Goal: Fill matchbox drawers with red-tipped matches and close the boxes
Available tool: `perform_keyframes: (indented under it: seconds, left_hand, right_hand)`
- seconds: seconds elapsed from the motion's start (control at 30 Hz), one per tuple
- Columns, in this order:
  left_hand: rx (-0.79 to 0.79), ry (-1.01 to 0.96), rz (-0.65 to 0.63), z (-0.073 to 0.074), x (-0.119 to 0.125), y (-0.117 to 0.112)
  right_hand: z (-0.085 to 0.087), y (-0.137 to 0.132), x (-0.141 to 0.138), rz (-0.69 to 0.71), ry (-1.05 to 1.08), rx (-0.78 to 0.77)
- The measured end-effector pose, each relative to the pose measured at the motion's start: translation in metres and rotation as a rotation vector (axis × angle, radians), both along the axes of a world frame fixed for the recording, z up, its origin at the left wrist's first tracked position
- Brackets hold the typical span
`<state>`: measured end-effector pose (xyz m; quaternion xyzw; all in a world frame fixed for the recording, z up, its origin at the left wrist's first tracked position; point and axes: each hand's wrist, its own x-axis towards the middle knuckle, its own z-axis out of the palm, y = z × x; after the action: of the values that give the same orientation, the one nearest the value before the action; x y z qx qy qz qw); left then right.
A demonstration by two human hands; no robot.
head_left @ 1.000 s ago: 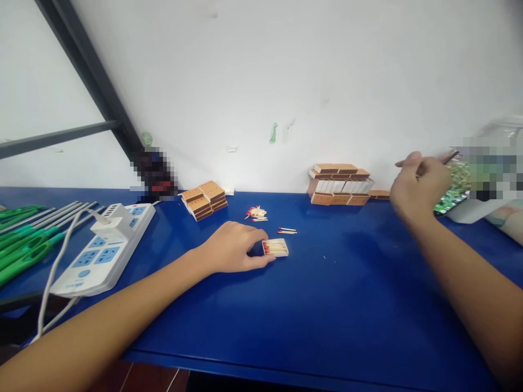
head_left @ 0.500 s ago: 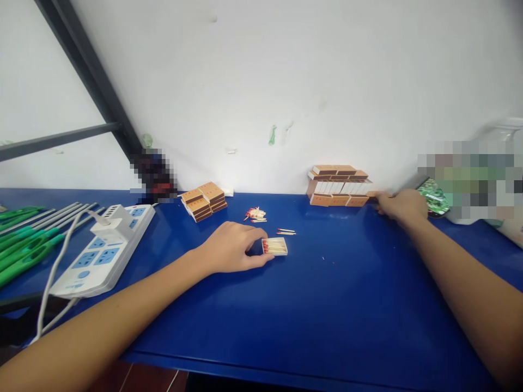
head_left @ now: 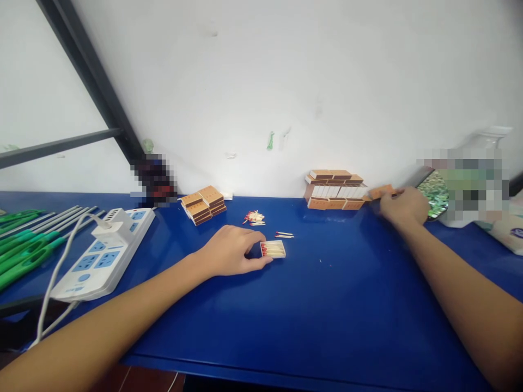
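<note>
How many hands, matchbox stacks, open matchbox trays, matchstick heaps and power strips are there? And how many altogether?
Hands: 2 (left hand, right hand)
Matchbox stacks: 2 (left stack, right stack)
Open matchbox tray: 1
Matchstick heap: 1
Power strip: 1
Total: 7

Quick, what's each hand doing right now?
Left hand: closed on the sides of an open matchbox tray with matches.
Right hand: closed on an orange matchbox.

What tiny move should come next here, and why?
Probably draw the flat orange cardboard matchbox toward the open white cardboard tray: the right hand grasps the box's end, while the left hand holds the tray, whose red-tipped wooden matches lie uncovered. Whether the box is empty, I can't tell.
</note>
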<state>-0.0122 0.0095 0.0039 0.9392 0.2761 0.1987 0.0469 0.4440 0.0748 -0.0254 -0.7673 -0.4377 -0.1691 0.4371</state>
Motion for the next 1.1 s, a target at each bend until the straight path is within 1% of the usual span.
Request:
perform_keyframes:
  seconds: [0.07,0.1,0.13,0.17,0.2,0.23,0.27,0.3,0.33,0.4,0.43,0.47,0.5,0.57,0.63,0.73,0.87,0.93,1.1]
  left_hand:
    - [0.051,-0.041,0.043,-0.002,0.0,0.001]
    - [0.083,-0.068,0.075,-0.003,0.0,0.001]
    - [0.117,-0.096,0.113,-0.004,0.0,0.002]
    - [0.15,-0.121,0.153,-0.006,0.001,0.003]
    - [0.177,-0.143,0.188,-0.007,0.001,0.003]
    - [0.198,-0.161,0.216,-0.008,0.001,0.003]
    - [0.216,-0.181,0.238,-0.009,0.002,0.004]
    - [0.229,-0.203,0.254,-0.009,0.002,0.004]
    - [0.234,-0.225,0.268,-0.009,0.002,0.004]
    - [0.222,-0.256,0.301,-0.008,0.003,0.005]
    - [0.211,-0.265,0.321,-0.007,0.003,0.005]
    - [0.2,-0.27,0.336,-0.006,0.003,0.005]
    - [0.191,-0.274,0.345,-0.006,0.002,0.005]
    - [0.184,-0.279,0.342,-0.005,0.002,0.006]
    - [0.178,-0.274,0.326,-0.006,0.002,0.006]
    - [0.171,-0.27,0.317,-0.007,0.003,0.005]
    - [0.177,-0.281,0.316,-0.008,0.004,0.005]
    - [0.173,-0.28,0.295,-0.008,0.003,0.006]
    - [0.139,-0.328,0.223,-0.009,-0.002,0.01]
  right_hand:
    - [0.013,-0.006,-0.007,-0.117,0.005,0.055]
    - [0.022,-0.009,-0.012,-0.146,-0.018,0.1]
    - [0.032,-0.013,-0.02,-0.143,-0.052,0.151]
    - [0.042,-0.017,-0.031,-0.116,-0.114,0.242]
    - [0.052,-0.022,-0.044,-0.053,-0.16,0.321]
    - [0.06,-0.027,-0.061,0.009,-0.144,0.38]
    - [0.065,-0.033,-0.08,0.096,-0.111,0.395]
    - [0.068,-0.04,-0.1,0.203,-0.046,0.371]
    - [0.068,-0.046,-0.122,0.34,0.074,0.296]
    - [0.062,-0.059,-0.162,0.675,0.318,-0.003]
    - [0.056,-0.065,-0.179,0.792,0.394,-0.116]
    - [0.05,-0.07,-0.192,0.86,0.44,-0.169]
    - [0.044,-0.073,-0.203,0.902,0.485,-0.199]
    - [0.035,-0.077,-0.214,0.935,0.557,-0.215]
    - [0.029,-0.078,-0.217,0.944,0.617,-0.204]
    - [0.027,-0.077,-0.216,0.958,0.655,-0.201]
    - [0.027,-0.08,-0.219,1.029,0.639,-0.248]
    - [0.027,-0.084,-0.222,1.071,0.599,-0.289]
    - [0.025,-0.099,-0.232,1.223,0.491,-0.494]
